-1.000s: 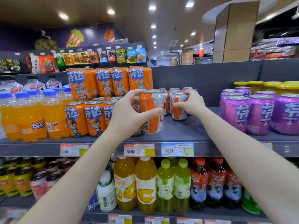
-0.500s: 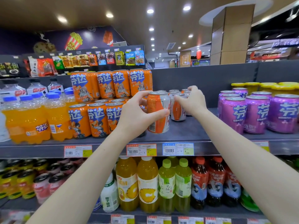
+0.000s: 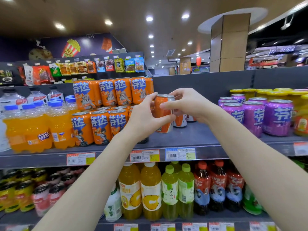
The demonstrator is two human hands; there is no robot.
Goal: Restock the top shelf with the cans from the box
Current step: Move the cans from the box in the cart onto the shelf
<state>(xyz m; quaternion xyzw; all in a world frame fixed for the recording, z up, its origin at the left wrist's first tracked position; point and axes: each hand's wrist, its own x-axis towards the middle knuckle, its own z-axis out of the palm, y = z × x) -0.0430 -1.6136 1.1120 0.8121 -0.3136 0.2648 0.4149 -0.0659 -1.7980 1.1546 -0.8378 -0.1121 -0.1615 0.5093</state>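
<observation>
Can held in both hands, left hand wrapping its side, right hand pinching its top; set it upright against row behind grip.

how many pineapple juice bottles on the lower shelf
2: left pineapple bottle and right pineapple bottle stand side by side on the lower shelf, left of the green-capped bottles. Others may hide behind them.

left hand bare | right hand bare | forearms bare — right to the frame edge
</observation>
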